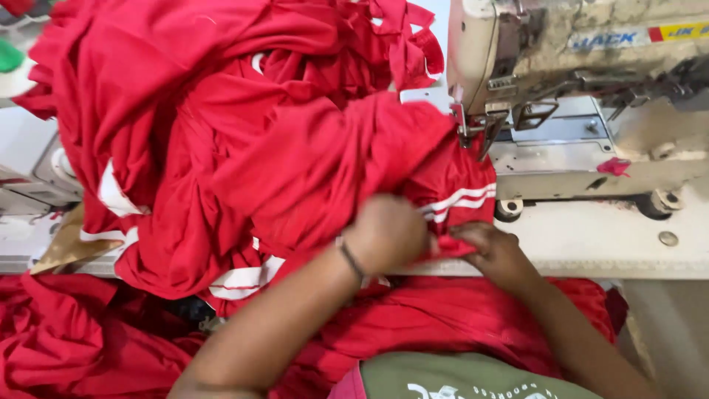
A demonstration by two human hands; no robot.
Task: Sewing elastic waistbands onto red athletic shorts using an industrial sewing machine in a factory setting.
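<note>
Looking down from the head camera, both hands meet at the near edge of the sewing table [591,244], just in front of the sewing machine [583,81]. The left hand [385,233] is curled shut, knuckles up, bunching a fold of the red garment [310,162]; a thin dark band sits on its wrist. The right hand [496,253] lies just beside it, fingers pinching a small red edge of the same cloth between the two hands. Both hands are touching the fabric, so neither is clearly nearer; the right one sits closer to the machine.

From the hands, the held part of the garment runs up and slightly right toward the presser foot [473,129], and that line is its working axis. The white stripes [458,201] cross just above the right hand, slanting up to the right, roughly across that axis. The cloth appears to reach under the foot, though the exact contact is hidden by folds.

The bulk of the garment heaps up to the left and far side of the hands, well away from the machine. More red cloth [66,340] hangs below the table edge over the person's lap.
</note>
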